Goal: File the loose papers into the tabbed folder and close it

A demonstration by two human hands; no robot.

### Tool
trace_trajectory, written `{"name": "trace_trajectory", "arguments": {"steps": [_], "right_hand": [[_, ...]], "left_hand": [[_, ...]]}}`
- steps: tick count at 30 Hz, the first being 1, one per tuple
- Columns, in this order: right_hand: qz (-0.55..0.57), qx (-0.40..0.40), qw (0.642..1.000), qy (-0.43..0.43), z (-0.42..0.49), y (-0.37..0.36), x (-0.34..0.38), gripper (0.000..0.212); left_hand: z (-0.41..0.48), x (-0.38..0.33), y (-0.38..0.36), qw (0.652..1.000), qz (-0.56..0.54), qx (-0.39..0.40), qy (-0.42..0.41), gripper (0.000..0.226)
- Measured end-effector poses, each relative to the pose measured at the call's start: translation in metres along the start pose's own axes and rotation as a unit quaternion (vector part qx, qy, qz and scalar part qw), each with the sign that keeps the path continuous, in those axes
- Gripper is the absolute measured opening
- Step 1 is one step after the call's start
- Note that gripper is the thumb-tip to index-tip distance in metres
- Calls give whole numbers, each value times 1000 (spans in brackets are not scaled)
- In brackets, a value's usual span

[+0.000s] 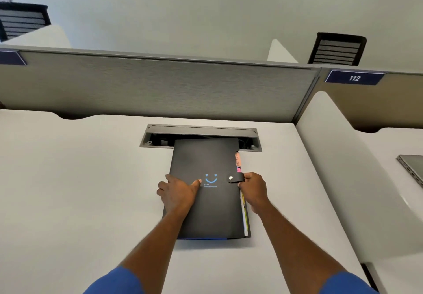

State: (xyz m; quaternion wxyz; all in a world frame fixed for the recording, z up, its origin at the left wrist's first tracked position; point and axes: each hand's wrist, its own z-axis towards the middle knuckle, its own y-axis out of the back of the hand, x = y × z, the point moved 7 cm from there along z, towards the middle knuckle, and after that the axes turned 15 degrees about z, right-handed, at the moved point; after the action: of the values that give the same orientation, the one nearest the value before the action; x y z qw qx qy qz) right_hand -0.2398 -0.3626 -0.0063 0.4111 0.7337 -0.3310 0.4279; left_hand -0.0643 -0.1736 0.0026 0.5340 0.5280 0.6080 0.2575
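Note:
A black tabbed folder (206,156) with a blue smile logo lies closed on the white desk (68,179). Coloured tabs and paper edges (243,211) stick out along its right side. A black strap with a metal snap (231,178) wraps over the right edge onto the cover. My left hand (178,193) lies flat on the cover's left half, fingers spread, thumb near the logo. My right hand (254,188) holds the folder's right edge, its fingers at the outer end of the strap.
An open cable tray (199,131) is set into the desk behind the folder, whose top end overlaps it. A grey partition (160,83) rises behind. A closed laptop (412,170) lies on the neighbouring desk at right, beyond a white divider (332,156).

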Motion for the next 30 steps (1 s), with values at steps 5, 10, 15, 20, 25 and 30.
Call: {"name": "trace_trajectory", "arguments": {"steps": [5, 10, 15, 20, 25, 30], "right_hand": [[-24, -33, 999, -6, -3, 43, -18, 17], [-37, -52, 998, -14, 2, 62, -37, 14], [-56, -52, 997, -14, 10, 65, -44, 15], [-89, -47, 995, -17, 14, 58, -51, 17], [-250, -63, 966, 5, 10, 46, -46, 30], [-380, -58, 916, 116, -3, 29, -20, 60]], "left_hand": [[-29, -31, -21, 998, 36, 7, -57, 103], [-41, -42, -41, 995, 47, 30, -88, 101], [-41, -36, -54, 995, 31, 52, -74, 91], [-39, -30, -60, 994, 54, 42, -80, 74], [-39, -30, -64, 986, 98, 28, -135, 85], [-35, -29, -51, 974, 140, 23, -178, 95]]}}
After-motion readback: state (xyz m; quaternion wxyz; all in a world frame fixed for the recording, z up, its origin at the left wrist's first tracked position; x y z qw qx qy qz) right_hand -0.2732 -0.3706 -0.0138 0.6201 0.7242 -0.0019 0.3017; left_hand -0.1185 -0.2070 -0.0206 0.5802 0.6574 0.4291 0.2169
